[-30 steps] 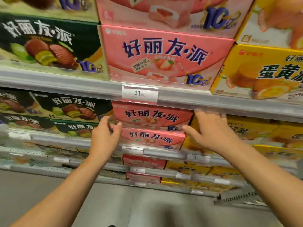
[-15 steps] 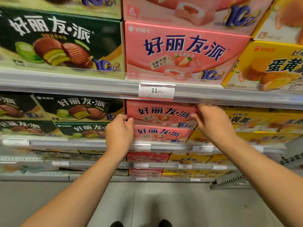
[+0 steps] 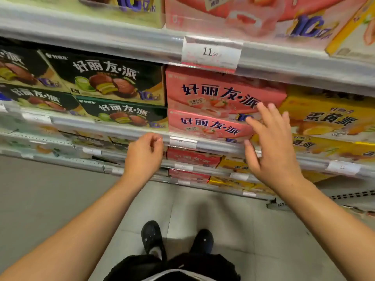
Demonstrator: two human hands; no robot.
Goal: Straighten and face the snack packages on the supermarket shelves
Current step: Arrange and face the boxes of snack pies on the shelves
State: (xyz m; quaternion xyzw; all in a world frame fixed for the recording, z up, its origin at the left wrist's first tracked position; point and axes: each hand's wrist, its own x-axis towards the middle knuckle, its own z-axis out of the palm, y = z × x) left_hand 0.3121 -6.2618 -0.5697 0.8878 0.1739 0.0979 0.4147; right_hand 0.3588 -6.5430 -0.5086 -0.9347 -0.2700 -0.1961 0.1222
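Observation:
Two pink strawberry pie boxes are stacked on the middle shelf, the upper pink box [image 3: 219, 88] over the lower pink box [image 3: 205, 124]. My right hand [image 3: 269, 147] hovers with fingers spread in front of their right ends, holding nothing. Whether it touches the boxes I cannot tell. My left hand [image 3: 145, 155] hangs with loosely curled fingers just before the shelf rail [image 3: 121, 128], below the left end of the lower pink box, and holds nothing. Dark green pie boxes [image 3: 113, 82] stand to the left and yellow pie boxes [image 3: 328, 118] to the right.
A price tag [image 3: 211, 52] reading 11.50 hangs on the upper shelf rail. More pink and yellow boxes fill the lower shelves [image 3: 192, 159]. Grey floor tiles [image 3: 60, 199] and my black shoes [image 3: 152, 238] lie below.
Both hands have let go of the ends of the upper pink box and drawn back toward me. The view has tilted downward, showing floor and shoes.

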